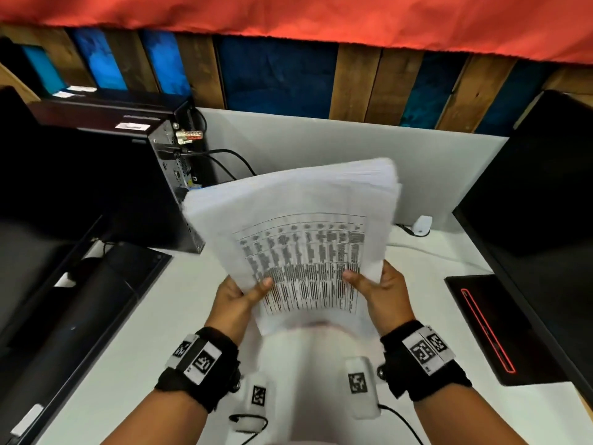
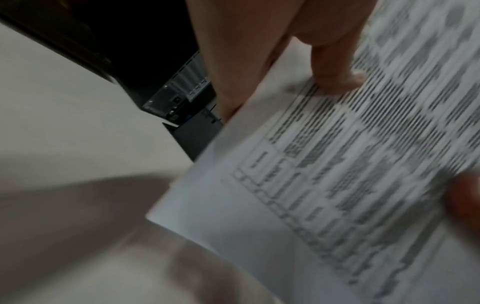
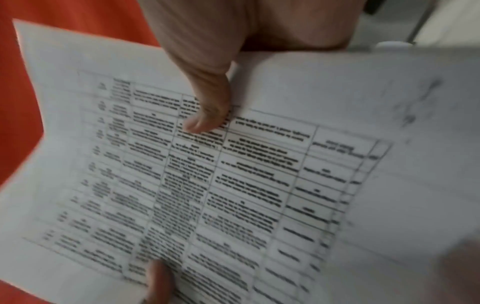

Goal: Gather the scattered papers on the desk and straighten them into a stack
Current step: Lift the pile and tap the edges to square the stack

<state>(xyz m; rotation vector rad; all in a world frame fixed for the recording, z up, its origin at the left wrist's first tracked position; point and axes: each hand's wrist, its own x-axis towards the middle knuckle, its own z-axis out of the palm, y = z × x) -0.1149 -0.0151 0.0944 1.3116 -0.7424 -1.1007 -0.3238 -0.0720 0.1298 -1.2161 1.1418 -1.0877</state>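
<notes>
A thick stack of papers (image 1: 298, 226) with a printed table on its top sheet is held up above the white desk (image 1: 160, 316), tilted away from me. My left hand (image 1: 239, 295) grips its near left edge, thumb on top. My right hand (image 1: 375, 287) grips the near right edge, thumb on the print. In the left wrist view the papers (image 2: 324, 185) fill the right side, with my left thumb (image 2: 335, 72) pressed on the top sheet. The right wrist view shows the papers (image 3: 233, 174) with my right thumb (image 3: 207, 109) on the table. The far edges of the sheets fan apart slightly.
A black computer case (image 1: 106, 187) with cables stands at the left, a dark monitor base (image 1: 96, 300) in front of it. A black monitor (image 1: 539, 203) and a dark flat pad with a red line (image 1: 484, 322) lie to the right. A small white adapter (image 1: 422, 224) sits behind.
</notes>
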